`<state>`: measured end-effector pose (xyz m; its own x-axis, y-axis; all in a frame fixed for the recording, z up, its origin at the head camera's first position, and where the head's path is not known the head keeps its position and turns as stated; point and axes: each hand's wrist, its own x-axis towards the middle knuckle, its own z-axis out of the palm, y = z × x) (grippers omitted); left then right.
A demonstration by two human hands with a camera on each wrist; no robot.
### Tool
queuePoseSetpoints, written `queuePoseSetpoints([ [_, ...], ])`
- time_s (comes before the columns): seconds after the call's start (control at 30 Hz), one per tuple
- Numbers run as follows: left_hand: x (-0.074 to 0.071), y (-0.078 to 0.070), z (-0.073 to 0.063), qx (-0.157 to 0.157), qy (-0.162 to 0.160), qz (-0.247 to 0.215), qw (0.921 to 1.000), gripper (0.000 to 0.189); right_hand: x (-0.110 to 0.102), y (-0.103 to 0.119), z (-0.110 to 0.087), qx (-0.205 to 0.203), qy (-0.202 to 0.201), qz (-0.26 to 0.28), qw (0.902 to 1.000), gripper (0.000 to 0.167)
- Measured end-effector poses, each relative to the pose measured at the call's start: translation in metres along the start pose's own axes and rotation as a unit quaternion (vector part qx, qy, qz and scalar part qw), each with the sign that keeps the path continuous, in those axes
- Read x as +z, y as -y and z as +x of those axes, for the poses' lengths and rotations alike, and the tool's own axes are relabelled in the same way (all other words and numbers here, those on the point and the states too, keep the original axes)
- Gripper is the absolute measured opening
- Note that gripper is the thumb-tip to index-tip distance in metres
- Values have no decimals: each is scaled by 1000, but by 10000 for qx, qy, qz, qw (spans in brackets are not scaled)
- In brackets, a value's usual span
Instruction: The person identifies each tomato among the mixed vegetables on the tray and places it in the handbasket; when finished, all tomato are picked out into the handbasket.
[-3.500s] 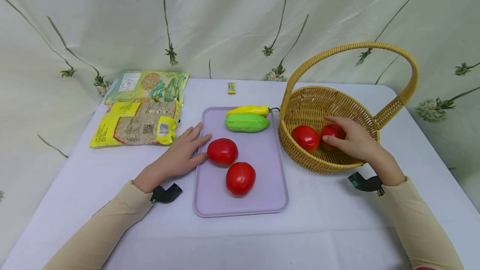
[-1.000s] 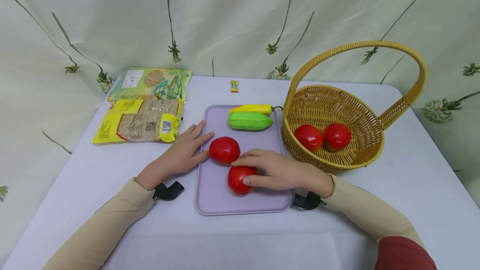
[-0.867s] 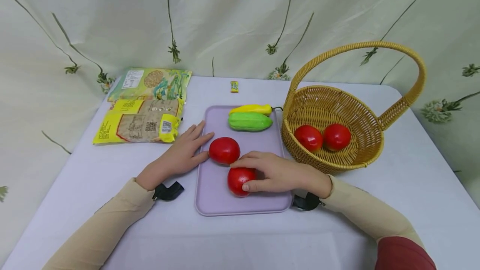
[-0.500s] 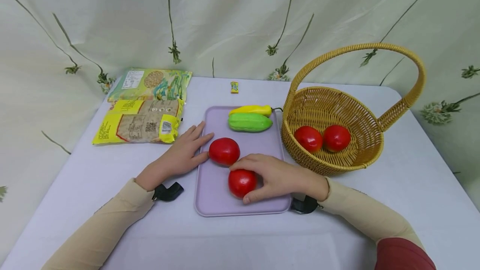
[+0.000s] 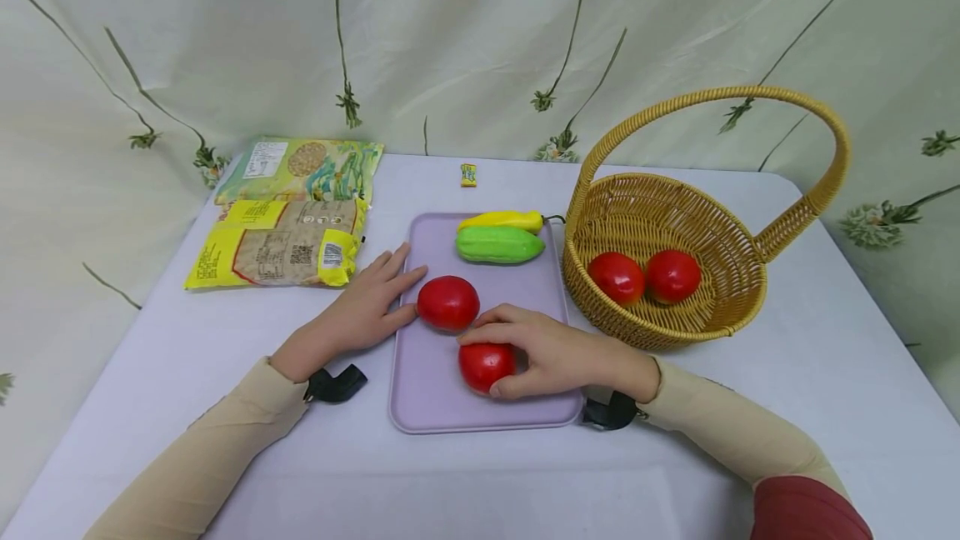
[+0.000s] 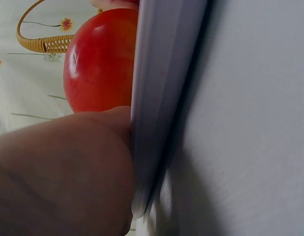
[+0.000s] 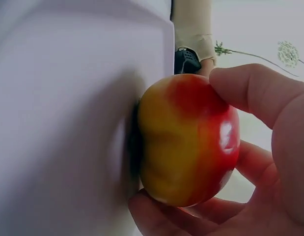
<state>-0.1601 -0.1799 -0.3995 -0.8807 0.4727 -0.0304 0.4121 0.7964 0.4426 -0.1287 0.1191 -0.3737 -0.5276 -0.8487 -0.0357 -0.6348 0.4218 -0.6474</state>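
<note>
Red apple (image 5: 486,370) was gripped by right hand (image 5: 551,355), six o'clock on tray (image 5: 427,394); left hand (image 5: 367,307) was splay-fingered, nine o'clock; slippage was feared from gloss.

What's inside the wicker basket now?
One red fruit, with a second red fruit beside it, both low in the basket. Whatever is directly beneath them is covered from view.

Head view evenly bright; left wrist view dimmer, shadow beneath tray (image 6: 160,93); right wrist view, glare on fruit (image 7: 190,142)
</note>
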Motion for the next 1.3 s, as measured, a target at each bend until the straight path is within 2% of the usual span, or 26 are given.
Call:
queuePoseSetpoints([
  [0.37,0,1,0,1,0,-28,10000,58,-5,2,-2,-141,307,306,9990,54],
  [1.3,2,4,1,-61,32,43,10000,61,-12,1,-5,-288,587,237,9976,56],
])
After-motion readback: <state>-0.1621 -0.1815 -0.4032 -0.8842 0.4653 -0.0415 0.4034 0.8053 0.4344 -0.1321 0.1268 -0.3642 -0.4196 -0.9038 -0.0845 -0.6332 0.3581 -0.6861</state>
